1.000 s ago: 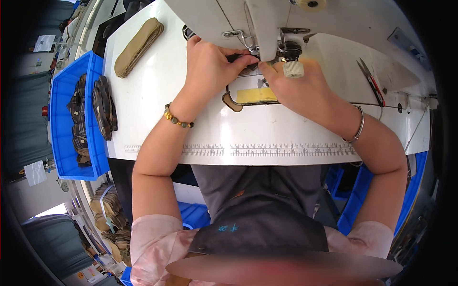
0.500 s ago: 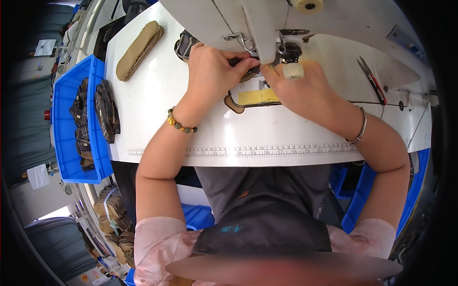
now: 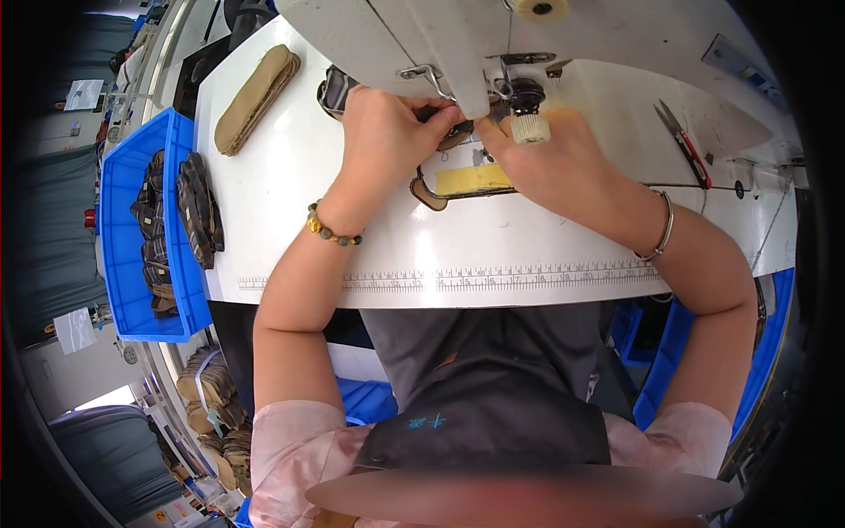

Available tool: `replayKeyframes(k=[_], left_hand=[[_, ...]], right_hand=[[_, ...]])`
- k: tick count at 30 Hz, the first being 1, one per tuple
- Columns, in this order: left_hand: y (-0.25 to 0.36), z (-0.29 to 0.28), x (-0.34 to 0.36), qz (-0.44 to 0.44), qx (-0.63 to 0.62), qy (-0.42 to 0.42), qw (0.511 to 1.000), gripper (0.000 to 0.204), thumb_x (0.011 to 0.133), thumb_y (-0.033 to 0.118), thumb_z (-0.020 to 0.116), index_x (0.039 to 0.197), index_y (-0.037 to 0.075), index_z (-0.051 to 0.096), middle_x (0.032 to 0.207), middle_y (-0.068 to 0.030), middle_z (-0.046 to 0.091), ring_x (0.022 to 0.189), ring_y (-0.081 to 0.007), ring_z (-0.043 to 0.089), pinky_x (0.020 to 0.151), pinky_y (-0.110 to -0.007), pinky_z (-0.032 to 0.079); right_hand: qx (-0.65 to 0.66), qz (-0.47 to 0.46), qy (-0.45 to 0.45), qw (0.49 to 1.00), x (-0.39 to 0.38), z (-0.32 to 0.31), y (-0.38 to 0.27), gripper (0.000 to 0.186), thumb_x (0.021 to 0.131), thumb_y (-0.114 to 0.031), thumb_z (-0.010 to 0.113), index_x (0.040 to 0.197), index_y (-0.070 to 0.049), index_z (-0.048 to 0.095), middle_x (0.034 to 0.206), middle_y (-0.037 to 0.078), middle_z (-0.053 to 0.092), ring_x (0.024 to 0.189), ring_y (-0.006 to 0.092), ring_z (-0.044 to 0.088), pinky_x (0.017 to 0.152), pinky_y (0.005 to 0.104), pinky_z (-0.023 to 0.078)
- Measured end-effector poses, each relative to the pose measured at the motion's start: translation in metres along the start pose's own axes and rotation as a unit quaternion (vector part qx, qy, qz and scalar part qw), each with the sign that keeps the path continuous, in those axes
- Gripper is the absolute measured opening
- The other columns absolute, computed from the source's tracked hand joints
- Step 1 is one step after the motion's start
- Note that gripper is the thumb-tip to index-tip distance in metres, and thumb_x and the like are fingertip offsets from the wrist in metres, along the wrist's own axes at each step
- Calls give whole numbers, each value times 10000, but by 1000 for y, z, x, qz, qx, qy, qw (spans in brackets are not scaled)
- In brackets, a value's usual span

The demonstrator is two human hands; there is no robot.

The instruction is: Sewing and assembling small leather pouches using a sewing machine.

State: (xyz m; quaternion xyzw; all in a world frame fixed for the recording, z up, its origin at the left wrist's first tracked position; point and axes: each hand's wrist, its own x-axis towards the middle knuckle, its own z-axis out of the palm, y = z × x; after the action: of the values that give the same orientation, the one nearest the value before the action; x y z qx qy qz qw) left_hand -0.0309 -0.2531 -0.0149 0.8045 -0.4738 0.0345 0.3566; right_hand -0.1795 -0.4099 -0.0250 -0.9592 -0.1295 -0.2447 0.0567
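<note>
The left hand (image 3: 383,132), upper centre of the frame, has thumb and forefinger pressed together on a dark fabric piece (image 3: 455,138), which lies close by the needle area of a white sewing machine (image 3: 607,53). The right hand (image 3: 550,158) comes in from the other side, fingers bent and tips near the same spot; the machine's head and knob (image 3: 530,129) hide part of it, so whether it pinches the fabric or only presses it I cannot tell.

The step in hand looks like lining up the fabric's edge for stitching. The next move seems to call for small, even guiding with both hands, keeping the edge flat and the fingertips clear of the needle.

Just below the hands, a yellow patch (image 3: 473,179) sits on the machine's bed. Up and left of the left hand, a plaid bundle (image 3: 334,91) shows; whether it joins the held piece is unclear. Farther out on the white tabletop (image 3: 396,246) lie red-handled snips (image 3: 684,145) at right and a stack of tan pieces (image 3: 255,101) at upper left. At far left, plaid pieces (image 3: 151,220) fill part of a blue bin (image 3: 183,264).
</note>
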Motion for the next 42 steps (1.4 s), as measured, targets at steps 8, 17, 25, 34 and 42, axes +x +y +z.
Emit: replayKeyframes(k=[8,17,25,34,42], left_hand=[[7,-12,0,24,43,-41,998,195,713,230,849,806,70,787,660,-61,704,511,-233,594,537,-321,483],[3,-10,6,-20,4,-57,998,180,724,181,842,829,48,782,668,-57,722,522,-167,617,539,-295,486],[8,-18,13,-116,-25,-116,986,261,779,238,859,923,34,784,736,-86,747,622,-148,675,605,-286,520],[36,-28,25,-242,-43,-149,958,333,777,135,858,1046,-8,723,937,-93,760,802,-160,696,709,-306,552],[0,-20,23,-152,-107,-147,972,320,766,110,854,1044,9,732,917,-68,752,800,-147,685,730,-304,555]], right_hand=[[3,-42,-3,999,-5,-7,-24,63,726,-114,670,715,-53,660,772,74,627,532,174,618,492,331,512],[6,-63,19,998,-7,-2,-28,181,728,-124,666,867,-9,657,970,128,674,485,133,590,421,295,490],[-23,-72,19,997,-5,-5,-27,220,730,-127,666,903,7,689,976,125,682,491,122,587,409,280,469],[20,-49,-5,999,-5,-2,-30,308,786,-113,645,1062,17,689,986,96,681,532,134,622,440,283,488],[-22,-81,24,996,-6,3,-29,359,779,-109,668,1132,-36,670,1206,85,676,562,120,595,468,268,489]])
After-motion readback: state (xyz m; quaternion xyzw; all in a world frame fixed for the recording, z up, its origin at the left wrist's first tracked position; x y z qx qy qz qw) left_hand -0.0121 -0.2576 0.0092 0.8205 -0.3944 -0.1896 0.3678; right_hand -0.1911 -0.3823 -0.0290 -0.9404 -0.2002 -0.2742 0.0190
